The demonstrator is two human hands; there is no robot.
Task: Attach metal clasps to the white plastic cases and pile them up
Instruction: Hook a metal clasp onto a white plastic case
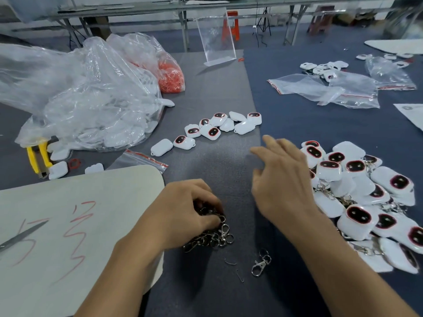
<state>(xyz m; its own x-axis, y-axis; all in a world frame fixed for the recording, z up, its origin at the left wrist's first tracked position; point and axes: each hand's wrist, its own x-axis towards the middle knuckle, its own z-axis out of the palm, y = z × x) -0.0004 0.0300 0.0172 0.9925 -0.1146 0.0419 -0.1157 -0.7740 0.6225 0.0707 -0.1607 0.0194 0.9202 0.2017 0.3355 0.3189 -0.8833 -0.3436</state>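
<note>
The heap of metal clasps (212, 236) is taken as the landmark on the grey bench (206, 163). The left hand (190, 209) is laid on top of that heap, its fingers curled down into it and closed round several clasps. The right hand (281, 179) is held just beyond and right of the heap, blurred, with fingers spread and loosely bent and nothing gripped. A single clasp (261, 264) is seen just nearer than the heap, to its right. The pile of white cases (366, 197), clasps fitted, is found right of the heap, beside the right hand. Bare white cases (215, 129) are scattered well beyond the heap. A white sheet (68, 202) marked in red is spread left of the heap, with scissors (23, 235) laid on it.
</note>
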